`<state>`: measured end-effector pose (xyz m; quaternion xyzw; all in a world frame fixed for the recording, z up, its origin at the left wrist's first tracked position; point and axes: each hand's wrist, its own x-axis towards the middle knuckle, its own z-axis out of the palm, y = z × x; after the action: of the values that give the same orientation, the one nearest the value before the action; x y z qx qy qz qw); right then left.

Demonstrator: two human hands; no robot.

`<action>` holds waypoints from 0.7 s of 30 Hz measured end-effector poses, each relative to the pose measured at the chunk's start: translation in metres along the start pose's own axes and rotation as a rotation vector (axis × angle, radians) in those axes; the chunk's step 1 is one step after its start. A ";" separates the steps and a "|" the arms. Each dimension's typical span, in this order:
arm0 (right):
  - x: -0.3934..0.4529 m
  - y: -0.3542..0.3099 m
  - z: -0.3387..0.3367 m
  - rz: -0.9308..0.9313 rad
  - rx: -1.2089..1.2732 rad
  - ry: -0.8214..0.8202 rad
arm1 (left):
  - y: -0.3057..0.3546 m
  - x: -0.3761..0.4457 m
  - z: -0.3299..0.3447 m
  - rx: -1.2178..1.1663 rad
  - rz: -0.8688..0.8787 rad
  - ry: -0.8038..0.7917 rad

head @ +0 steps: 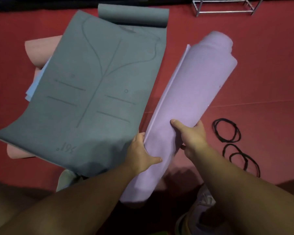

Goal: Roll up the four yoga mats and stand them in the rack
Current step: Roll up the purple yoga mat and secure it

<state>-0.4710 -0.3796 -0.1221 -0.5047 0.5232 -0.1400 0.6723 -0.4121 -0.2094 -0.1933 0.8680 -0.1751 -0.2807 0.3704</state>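
A rolled lilac yoga mat (185, 99) slants from the lower middle up to the right, its loose edge along the left side. My left hand (141, 154) grips its left side, thumb across the roll. My right hand (192, 135) grips it from the right, thumb on top. A grey mat (92, 85) with printed lines lies spread at left, its far end partly rolled (132, 14). Under it lie a pink mat (39, 50) and a pale blue mat (36, 83), mostly hidden. The metal rack (225, 7) stands at the top right.
Several black elastic bands (227, 129) lie on the red floor (261, 65) to the right of the roll. My shoes show at the bottom, one (198, 216) under the roll's near end.
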 end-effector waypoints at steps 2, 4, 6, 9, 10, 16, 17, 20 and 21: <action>0.001 -0.007 -0.003 -0.097 -0.042 0.021 | 0.013 0.007 -0.002 -0.107 -0.029 -0.032; 0.000 -0.010 -0.006 -0.175 -0.076 0.011 | 0.025 0.016 -0.007 -0.254 -0.001 -0.082; -0.004 -0.011 -0.008 -0.218 -0.097 0.006 | 0.036 0.027 -0.012 -0.351 0.009 -0.154; -0.012 -0.012 -0.006 -0.274 -0.104 0.009 | 0.055 0.037 -0.023 -0.453 -0.037 -0.110; -0.016 -0.011 -0.006 -0.303 -0.107 0.011 | 0.063 0.038 -0.027 -0.444 -0.043 -0.076; -0.030 -0.027 -0.004 -0.498 -0.074 -0.030 | 0.105 0.039 -0.049 -0.441 0.132 0.063; -0.031 -0.030 -0.006 -0.542 -0.095 -0.030 | 0.110 0.039 -0.052 -0.447 0.157 0.056; -0.030 -0.033 -0.012 -0.605 -0.204 -0.012 | 0.124 0.035 -0.058 -0.522 0.210 0.075; -0.030 -0.035 -0.014 -0.615 -0.234 -0.019 | 0.128 0.034 -0.058 -0.502 0.215 0.104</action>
<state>-0.4837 -0.3810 -0.0756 -0.7142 0.3524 -0.2706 0.5409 -0.3615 -0.2801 -0.0777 0.7387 -0.1720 -0.2292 0.6101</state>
